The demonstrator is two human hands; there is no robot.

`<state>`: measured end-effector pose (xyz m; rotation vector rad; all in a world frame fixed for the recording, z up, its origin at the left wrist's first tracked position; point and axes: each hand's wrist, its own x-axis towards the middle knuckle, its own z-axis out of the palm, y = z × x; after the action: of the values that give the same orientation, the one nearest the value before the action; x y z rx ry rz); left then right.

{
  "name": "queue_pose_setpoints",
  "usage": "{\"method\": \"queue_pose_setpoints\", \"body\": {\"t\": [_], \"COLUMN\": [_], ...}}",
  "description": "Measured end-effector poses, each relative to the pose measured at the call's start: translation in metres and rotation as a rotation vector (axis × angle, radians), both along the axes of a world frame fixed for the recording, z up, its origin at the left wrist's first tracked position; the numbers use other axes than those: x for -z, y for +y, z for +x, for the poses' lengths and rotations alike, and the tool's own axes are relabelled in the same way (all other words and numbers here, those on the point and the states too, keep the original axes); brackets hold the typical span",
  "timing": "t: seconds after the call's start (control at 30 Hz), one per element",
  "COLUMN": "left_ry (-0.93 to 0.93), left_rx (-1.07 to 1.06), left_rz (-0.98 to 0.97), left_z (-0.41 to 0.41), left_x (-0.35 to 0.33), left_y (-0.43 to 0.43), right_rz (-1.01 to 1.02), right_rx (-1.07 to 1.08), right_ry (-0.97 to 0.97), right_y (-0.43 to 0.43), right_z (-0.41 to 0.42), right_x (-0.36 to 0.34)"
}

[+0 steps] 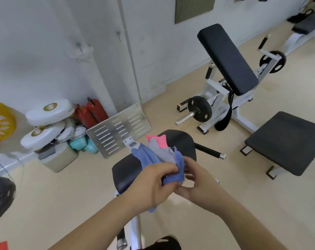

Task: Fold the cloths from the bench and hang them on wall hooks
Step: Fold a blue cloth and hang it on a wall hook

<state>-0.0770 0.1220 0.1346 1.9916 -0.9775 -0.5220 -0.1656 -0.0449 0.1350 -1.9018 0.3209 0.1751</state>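
Cloths, three: blue cloth (180, 165) pinched by left hand (151, 184) and right hand (198, 183), grey cloth (162, 150), pink cloth (161, 140).

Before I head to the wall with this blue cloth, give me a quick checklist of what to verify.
1. Left hand grips the blue fabric cloth: ok.
2. Right hand pinches its edge: ok.
3. Cloth folded flat: not ok, it is bunched between the hands.
4. Bench cleared: not ok, a grey cloth and a pink cloth lie on the black padded bench seat.
5. Metal wall hook bare: ok.
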Motion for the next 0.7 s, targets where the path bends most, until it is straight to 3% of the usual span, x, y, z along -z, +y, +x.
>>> {"method": "queue_pose_setpoints", "body": {"t": [0.1, 0.2, 0.27, 0.33, 0.43, 0.53, 0.7], "left_ry": [0.078, 0.174, 0.021, -0.058, 0.099, 0.31, 0.135], "left_rx": [-0.028, 0.03, 0.098, 0.044, -0.263, -0.526, -0.764], "left_rz": [-0.006, 0.163, 0.347, 0.396, 0.153, -0.141, -0.278], "left_z": [0.022, 0.056, 0.085, 0.121, 0.188, 0.255, 0.335], "left_x": [-0.015, -0.023, -0.02, -0.016, -0.025, -0.052, -0.112], "left_y": [0.001, -0.003, -0.006, -0.012, -0.029, -0.047, -0.076], "right_rz": [-0.017, 0.03, 0.134, 0.263, 0.409, 0.516, 0.59], "right_rx": [-0.039, -0.017, 0.101, 0.272, 0.437, 0.471, 0.439], "right_ry": [0.02, -0.004, -0.045, -0.098, -0.157, -0.174, -0.241], "right_y": [-0.018, -0.041, -0.055, -0.071, -0.1, -0.119, -0.134], "right_z": [0.015, 0.035, 0.056, 0.086, 0.148, 0.216, 0.307], "right_x": [-0.015, -0.03, -0.04, -0.049, -0.067, -0.085, -0.131]}}
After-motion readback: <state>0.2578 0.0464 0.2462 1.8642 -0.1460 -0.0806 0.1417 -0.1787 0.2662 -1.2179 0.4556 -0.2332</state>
